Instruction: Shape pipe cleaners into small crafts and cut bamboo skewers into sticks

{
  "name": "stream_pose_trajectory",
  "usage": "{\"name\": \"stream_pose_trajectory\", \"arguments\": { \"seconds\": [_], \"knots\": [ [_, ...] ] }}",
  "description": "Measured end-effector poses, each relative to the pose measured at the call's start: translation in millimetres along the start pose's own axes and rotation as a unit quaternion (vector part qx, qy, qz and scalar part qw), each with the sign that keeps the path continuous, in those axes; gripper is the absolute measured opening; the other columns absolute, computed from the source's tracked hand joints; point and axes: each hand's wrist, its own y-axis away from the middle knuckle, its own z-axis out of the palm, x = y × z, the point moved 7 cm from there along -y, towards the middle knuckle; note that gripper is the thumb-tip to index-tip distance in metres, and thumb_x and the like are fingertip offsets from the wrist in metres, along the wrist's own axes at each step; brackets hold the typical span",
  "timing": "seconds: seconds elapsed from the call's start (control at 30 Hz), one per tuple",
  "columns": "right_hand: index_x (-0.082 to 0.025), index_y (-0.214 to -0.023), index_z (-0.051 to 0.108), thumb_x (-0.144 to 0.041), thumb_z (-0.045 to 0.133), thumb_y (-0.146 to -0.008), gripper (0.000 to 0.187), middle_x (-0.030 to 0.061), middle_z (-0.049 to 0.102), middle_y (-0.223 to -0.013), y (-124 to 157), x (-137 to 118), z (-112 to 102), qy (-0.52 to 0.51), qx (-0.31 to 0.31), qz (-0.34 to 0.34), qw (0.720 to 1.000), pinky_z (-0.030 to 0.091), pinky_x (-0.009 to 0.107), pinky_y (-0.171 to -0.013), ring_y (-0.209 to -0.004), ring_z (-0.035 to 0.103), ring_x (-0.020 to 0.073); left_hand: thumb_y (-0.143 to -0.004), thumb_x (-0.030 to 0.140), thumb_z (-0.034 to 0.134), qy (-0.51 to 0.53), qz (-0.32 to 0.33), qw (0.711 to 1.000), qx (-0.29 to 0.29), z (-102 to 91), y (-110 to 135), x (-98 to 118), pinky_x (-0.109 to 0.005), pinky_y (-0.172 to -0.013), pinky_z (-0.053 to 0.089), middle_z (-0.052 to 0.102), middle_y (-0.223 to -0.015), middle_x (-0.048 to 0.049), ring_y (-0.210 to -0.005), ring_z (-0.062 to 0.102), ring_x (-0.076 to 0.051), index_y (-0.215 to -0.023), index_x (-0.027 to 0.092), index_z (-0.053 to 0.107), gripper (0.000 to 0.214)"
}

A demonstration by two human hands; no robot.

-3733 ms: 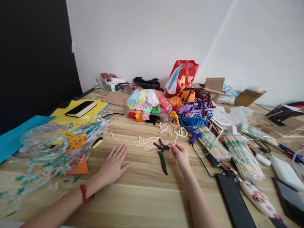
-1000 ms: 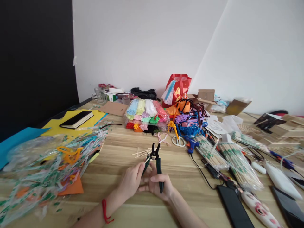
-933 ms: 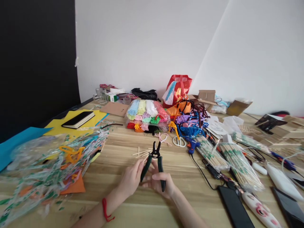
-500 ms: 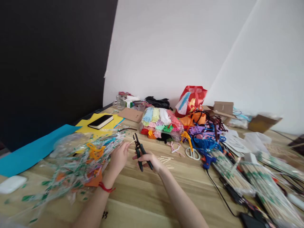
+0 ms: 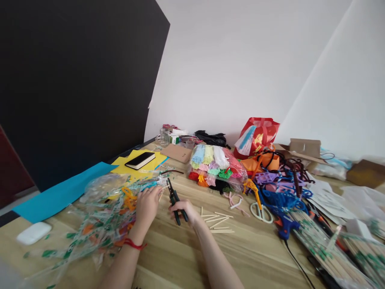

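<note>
My left hand (image 5: 148,204), a red cord on its wrist, has its fingers closed on a thin wooden stick (image 5: 165,187) beside the plastic wrappers. My right hand (image 5: 187,209) is wrapped around the handles of dark green and black pliers (image 5: 174,201). The jaws point away from me and up, close to the stick's end; whether they touch it I cannot tell. Several short cut sticks (image 5: 218,220) lie on the wooden table (image 5: 180,257) to the right of my right hand.
Crumpled clear wrappers (image 5: 90,224) spread on the left, near blue card (image 5: 69,192) and a black notebook (image 5: 140,160). A bag of coloured pipe cleaners (image 5: 215,164) sits ahead. To the right are white-handled scissors (image 5: 261,212), a blue glue gun (image 5: 285,226) and bagged sticks (image 5: 327,245).
The view has turned left, so the table's things sit farther right. My right hand and the pliers have shifted left relative to the table, and the cut sticks show more fully.
</note>
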Motion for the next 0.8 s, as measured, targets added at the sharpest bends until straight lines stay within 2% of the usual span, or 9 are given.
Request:
{"name": "stream_pose_trajectory", "arguments": {
  "seconds": [0.27, 0.53, 0.8],
  "knots": [
    [-0.013, -0.067, 0.059, -0.030, 0.058, -0.054, 0.021, -0.0006, 0.054, -0.050, -2.6, 4.4, -2.8, 0.035, 0.013, 0.003, 0.999, 0.032, 0.021, -0.042, -0.044, 0.047, 0.0108, -0.084, 0.014, 0.037, -0.011, 0.005, 1.000, -0.010, -0.4, 0.2, -0.6, -0.035, -0.074, 0.037, 0.069, -0.094, -0.0055, -0.086, 0.056, -0.025, -0.100, 0.021, 0.065, 0.033],
    [-0.014, -0.063, 0.058, -0.032, 0.059, -0.055, 0.020, -0.0028, 0.049, -0.047, -7.1, 4.8, -0.7, 0.056, 0.020, -0.020, 0.998, 0.029, 0.022, -0.040, -0.041, 0.041, 0.0089, -0.086, 0.017, 0.036, -0.036, 0.013, 0.999, -0.013, -4.1, 0.4, 2.1, -0.037, -0.075, 0.037, 0.070, -0.092, -0.0048, -0.088, 0.057, -0.025, -0.098, 0.022, 0.066, 0.032],
    [-0.015, -0.068, 0.058, -0.023, 0.053, -0.052, 0.018, -0.0056, 0.043, -0.044, -6.1, 5.8, 6.5, 0.059, 0.036, -0.027, 0.997, 0.022, 0.022, -0.039, -0.041, 0.036, 0.0087, -0.085, 0.016, 0.038, -0.052, 0.005, 0.999, -0.013, -8.1, 0.0, 4.7, -0.036, -0.073, 0.036, 0.071, -0.090, -0.0040, -0.086, 0.058, -0.025, -0.097, 0.022, 0.067, 0.032]
  ]
}}
